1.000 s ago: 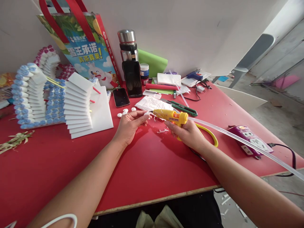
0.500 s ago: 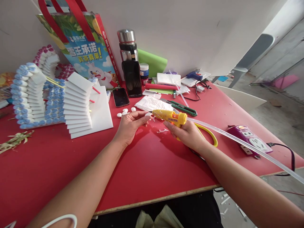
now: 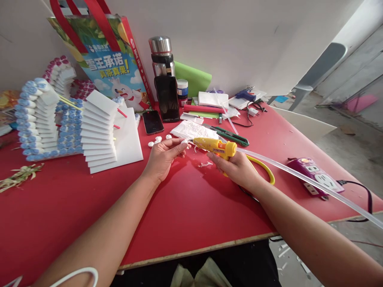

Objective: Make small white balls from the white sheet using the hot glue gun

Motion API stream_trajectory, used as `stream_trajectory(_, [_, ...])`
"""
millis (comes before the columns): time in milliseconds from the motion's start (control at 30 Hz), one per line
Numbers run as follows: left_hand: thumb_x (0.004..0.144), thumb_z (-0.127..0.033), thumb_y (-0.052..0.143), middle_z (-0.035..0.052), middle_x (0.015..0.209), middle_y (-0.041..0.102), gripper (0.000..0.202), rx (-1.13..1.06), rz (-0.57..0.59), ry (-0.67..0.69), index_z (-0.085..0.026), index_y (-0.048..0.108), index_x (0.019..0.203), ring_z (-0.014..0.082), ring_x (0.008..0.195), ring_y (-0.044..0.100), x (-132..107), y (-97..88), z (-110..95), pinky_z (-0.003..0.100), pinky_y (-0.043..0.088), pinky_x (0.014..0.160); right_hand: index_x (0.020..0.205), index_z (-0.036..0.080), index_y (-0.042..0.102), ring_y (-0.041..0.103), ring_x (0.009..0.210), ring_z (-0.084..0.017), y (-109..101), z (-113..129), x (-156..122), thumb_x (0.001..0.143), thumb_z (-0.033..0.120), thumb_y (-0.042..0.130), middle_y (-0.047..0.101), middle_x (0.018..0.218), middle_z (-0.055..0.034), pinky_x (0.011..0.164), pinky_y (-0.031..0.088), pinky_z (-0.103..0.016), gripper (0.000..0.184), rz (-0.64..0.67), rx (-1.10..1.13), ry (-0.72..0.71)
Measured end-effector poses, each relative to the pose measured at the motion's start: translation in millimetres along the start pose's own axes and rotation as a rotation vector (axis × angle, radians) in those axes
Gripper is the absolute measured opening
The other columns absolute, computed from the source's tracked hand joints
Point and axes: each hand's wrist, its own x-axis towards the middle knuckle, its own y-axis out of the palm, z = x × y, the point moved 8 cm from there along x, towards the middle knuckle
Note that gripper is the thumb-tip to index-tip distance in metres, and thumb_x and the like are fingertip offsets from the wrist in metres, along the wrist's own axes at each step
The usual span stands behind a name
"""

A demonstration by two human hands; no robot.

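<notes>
My right hand [image 3: 235,165] is wrapped around a yellow hot glue gun [image 3: 212,146], with a long clear glue stick [image 3: 287,165] running out of its back. The gun's nozzle points left and meets a small white piece [image 3: 185,142] pinched between the thumb and fingers of my left hand [image 3: 164,155]. Part of that piece is hidden by my fingers, and its exact kind is unclear. Several small white rolled pieces [image 3: 158,139] lie on the table just beyond my left hand. Stringy white scraps [image 3: 204,164] rest below the gun.
On the red table [image 3: 185,223] stand layered white-and-blue models [image 3: 98,131] at the left. Behind are a shopping bag [image 3: 110,67], a steel flask [image 3: 160,52], two phones [image 3: 166,99] and a green utility knife [image 3: 231,136]. A purple power strip [image 3: 314,175] sits at the right.
The white piece in my left hand has turned slightly and more of it shows at the nozzle. Both hands stay almost in place; the whole view shifts a little.
</notes>
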Motion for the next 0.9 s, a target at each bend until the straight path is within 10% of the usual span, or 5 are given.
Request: stream_trajectory(900, [0.07, -0.033, 0.09, 0.0029, 0.079, 0.07, 0.028, 0.035, 0.02, 0.001, -0.018, 0.082, 0.093, 0.0109, 0.068, 0.059, -2, 2.0, -1, 0.028, 0.05, 0.071, 0.066, 0.02, 0.05, 0.044, 0.054, -0.011, 1, 8, 0, 0.096, 0.051, 0.058, 0.048, 0.056, 0.0035, 0.057, 0.037, -0.027, 0.044, 0.009, -0.001, -0.024])
